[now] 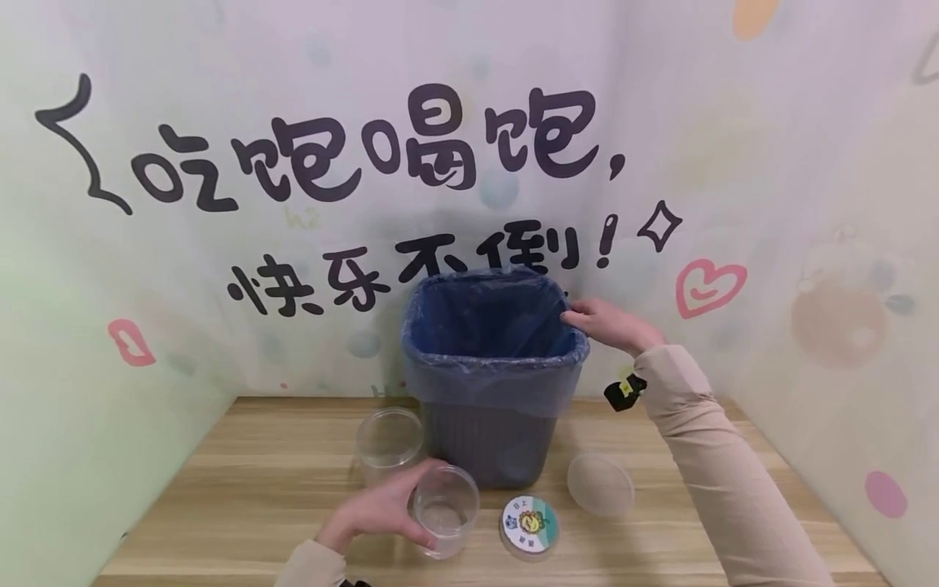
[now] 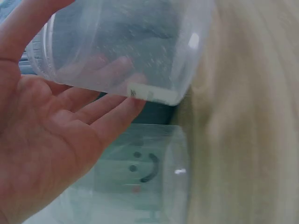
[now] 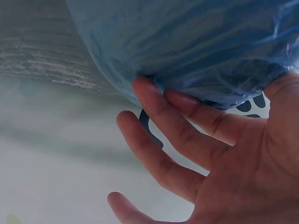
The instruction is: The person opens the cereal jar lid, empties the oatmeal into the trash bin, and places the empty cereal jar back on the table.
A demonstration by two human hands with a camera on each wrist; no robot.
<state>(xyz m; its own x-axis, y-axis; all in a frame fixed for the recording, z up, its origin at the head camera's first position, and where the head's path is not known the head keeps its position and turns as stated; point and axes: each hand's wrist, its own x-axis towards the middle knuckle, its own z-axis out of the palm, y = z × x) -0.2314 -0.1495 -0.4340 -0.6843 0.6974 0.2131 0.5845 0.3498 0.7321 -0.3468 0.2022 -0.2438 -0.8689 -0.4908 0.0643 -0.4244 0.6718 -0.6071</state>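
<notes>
My left hand (image 1: 385, 509) holds a clear plastic tub (image 1: 446, 512) low over the wooden table, thumb on the near side and fingers behind it. In the left wrist view the tub (image 2: 126, 51) shows a pale label near its base. Beside that hand stands a second clear tub (image 1: 389, 444). A dark grey bin (image 1: 487, 444), lined with a blue plastic bag (image 1: 499, 387), is at the centre. Its right rim is pinched by my right hand (image 1: 612, 324), thumb at the rim and fingers outside. In the right wrist view the fingers (image 3: 177, 121) are partly spread against the bag.
A round lid with a colourful printed label (image 1: 530, 524) lies in front of the bin, and a clear lid (image 1: 600, 485) lies to its right. Behind the wooden table (image 1: 264, 481) hangs a white backdrop (image 1: 367, 49) with black lettering.
</notes>
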